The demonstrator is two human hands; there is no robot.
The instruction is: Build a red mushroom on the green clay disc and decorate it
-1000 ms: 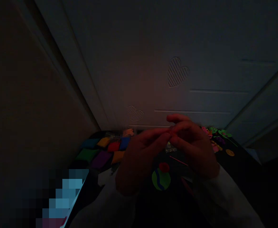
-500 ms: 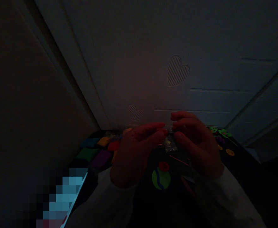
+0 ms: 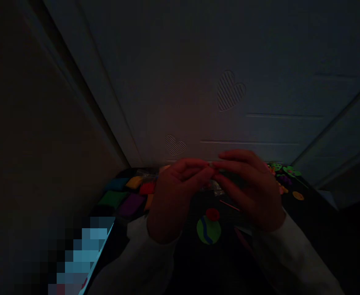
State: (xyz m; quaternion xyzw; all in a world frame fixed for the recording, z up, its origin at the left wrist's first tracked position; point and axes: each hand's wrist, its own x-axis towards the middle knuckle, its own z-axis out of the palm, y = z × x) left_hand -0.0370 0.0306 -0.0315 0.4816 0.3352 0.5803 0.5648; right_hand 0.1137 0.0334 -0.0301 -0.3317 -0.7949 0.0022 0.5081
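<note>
My left hand (image 3: 175, 194) is closed in a pinch, thumb against fingers, on a small piece I cannot make out in the dim light. Fingertips of my right hand (image 3: 255, 190) meet it there, also pinched together; whatever lies between them is hidden. Below the hands lies a flat green disc (image 3: 215, 234) with a wavy blue strip (image 3: 205, 231) across it. A red round piece (image 3: 213, 214) touches the disc's upper edge. Near my right wrist is a tool with a pink handle (image 3: 243, 241) and a pale blade (image 3: 242, 230).
Soft packs in several colours, among them green (image 3: 112, 199), purple (image 3: 132, 205) and red (image 3: 147, 188), lie at the left. Behind the hands sits a clear packet (image 3: 218, 189), with a thin pink stick (image 3: 229, 205) nearby. Green flower shapes (image 3: 291, 171) and a yellow disc (image 3: 298, 196) are at the right.
My right hand has moved left and its fingers have closed in to meet the left fingertips. The left hand has stayed nearly in place.
</note>
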